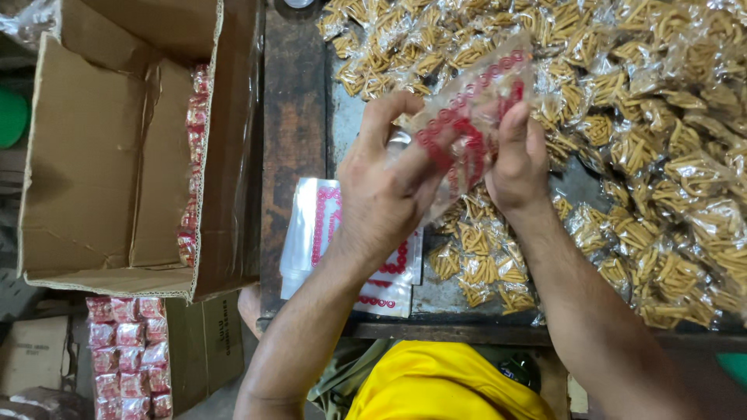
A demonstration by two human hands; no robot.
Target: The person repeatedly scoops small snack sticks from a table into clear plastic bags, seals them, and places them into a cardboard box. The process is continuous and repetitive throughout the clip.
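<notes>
At far left, a large open brown cardboard box holds a column of filled red-printed packets against its right wall, with more finished packets stacked below. Beside it, a flat stack of empty clear bags with red rings lies on the dark worn table. The left hand and right hand, both closed in a pinch, hold one clear red-printed plastic bag above the table. It looks empty so far. At right, a great heap of small clear pouches of yellow snack sticks awaits packing, so much seems left.
</notes>
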